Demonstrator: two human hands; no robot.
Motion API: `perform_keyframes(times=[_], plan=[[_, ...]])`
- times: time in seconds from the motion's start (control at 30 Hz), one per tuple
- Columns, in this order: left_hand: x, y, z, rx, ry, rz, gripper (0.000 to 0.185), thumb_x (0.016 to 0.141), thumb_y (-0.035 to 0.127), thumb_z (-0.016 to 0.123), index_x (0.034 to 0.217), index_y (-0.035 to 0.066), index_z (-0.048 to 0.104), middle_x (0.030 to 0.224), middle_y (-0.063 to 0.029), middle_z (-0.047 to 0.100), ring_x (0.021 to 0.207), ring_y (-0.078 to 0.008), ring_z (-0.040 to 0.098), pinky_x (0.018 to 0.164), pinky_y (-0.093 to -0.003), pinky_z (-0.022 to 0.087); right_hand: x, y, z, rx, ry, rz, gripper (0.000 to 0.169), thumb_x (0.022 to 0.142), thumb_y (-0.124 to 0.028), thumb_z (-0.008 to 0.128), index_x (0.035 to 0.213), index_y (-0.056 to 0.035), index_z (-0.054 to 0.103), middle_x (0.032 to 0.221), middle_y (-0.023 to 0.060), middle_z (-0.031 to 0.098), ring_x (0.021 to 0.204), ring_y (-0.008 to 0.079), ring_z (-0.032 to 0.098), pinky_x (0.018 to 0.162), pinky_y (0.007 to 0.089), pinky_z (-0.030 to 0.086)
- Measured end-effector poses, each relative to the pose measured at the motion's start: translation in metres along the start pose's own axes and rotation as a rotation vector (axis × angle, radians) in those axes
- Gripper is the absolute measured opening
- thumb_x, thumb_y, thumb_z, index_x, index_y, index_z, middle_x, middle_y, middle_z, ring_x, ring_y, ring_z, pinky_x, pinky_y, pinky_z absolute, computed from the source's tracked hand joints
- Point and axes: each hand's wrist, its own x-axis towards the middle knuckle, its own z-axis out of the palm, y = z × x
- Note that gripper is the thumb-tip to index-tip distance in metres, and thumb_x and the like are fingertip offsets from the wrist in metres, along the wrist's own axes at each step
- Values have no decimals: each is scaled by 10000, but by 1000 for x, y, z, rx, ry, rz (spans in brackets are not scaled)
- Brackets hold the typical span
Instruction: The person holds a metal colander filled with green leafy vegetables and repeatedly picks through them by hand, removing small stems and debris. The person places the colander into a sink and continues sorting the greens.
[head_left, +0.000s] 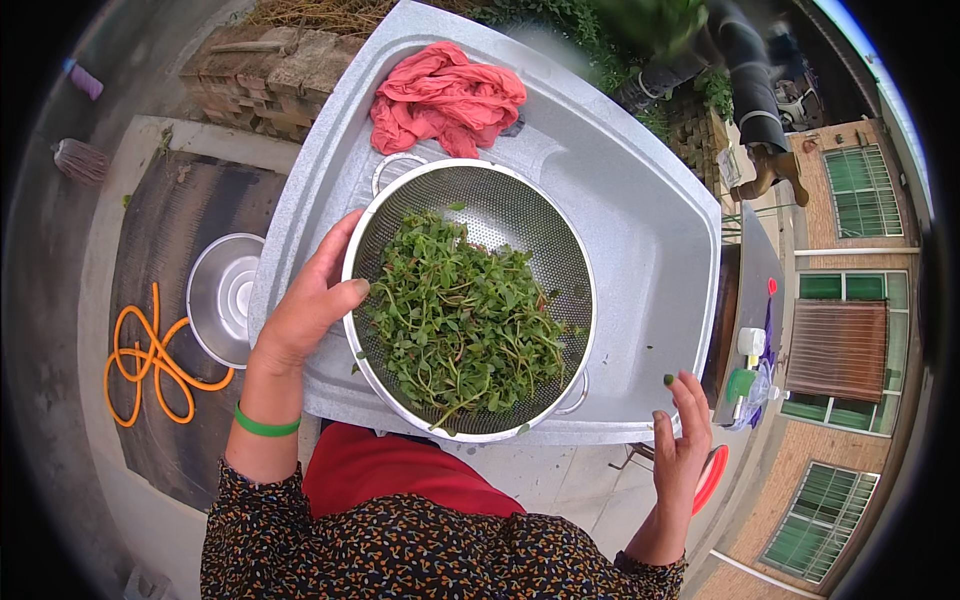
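A perforated metal colander (480, 229) full of leafy green stems (469, 322) stands within a grey stone-like sink (637, 247), over its ridged left part. My left hand (311, 292) grips the colander's left rim, thumb on top and the other fingers partly hidden beneath. Apart from the colander, my right hand (682, 427) is raised at the sink's front right corner. Its fingers are spread, and a small bit of green leaf (668, 380) clings to a fingertip. A crumpled red cloth (442, 97) lies at the back left of the sink.
Above the right rim hangs a brass tap (769, 176) on a black-wrapped pipe (750, 82). To the left are a metal basin (225, 300) and a coiled orange hose (154, 352). Bottles (742, 386) stand on a side table (761, 255) at right. Bricks (262, 75) are stacked behind.
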Motion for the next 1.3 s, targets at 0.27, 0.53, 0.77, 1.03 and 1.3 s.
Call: perform_keyframes(times=[0.27,0.53,0.77,1.03,1.3], plan=[[0,-2,-2,19,-28,22,820,779,208,628,1464,-5,231,1395,-115,411,1284,-191,396,1080,-323,296,55,-141,107,-40,-355,-382,536,785,-174,690,1258,2,510,1155,246,557,1038,367,574,881,409,485],[-1,-1,-3,13,-61,56,780,804,191,611,1457,-12,236,1380,-130,422,1273,-195,410,1069,-327,317,110,-105,89,3,64,-380,151,735,-13,678,872,-59,632,887,97,627,876,306,580,742,394,495],[-1,3,-1,-1,-82,68,764,805,192,601,1449,-19,248,1382,-134,420,1276,-197,405,1071,-328,315,145,-61,126,-800,-185,-789,94,736,-129,579,762,-148,667,785,13,566,910,191,506,829,323,371],[1,-1,-3,3,-80,101,762,805,208,608,1442,-21,259,1382,-137,418,1278,-201,403,1076,-330,313,153,-81,92,-567,-163,-802,53,707,-76,628,746,-85,593,787,47,579,837,239,538,762,352,450],[1,0,-1,27,-57,74,739,802,176,597,1441,-6,274,1355,-123,446,1262,-193,421,1068,-324,324,101,-64,48,-250,-474,-537,91,766,-9,586,844,-56,579,776,124,618,745,321,622,674,411,515]])
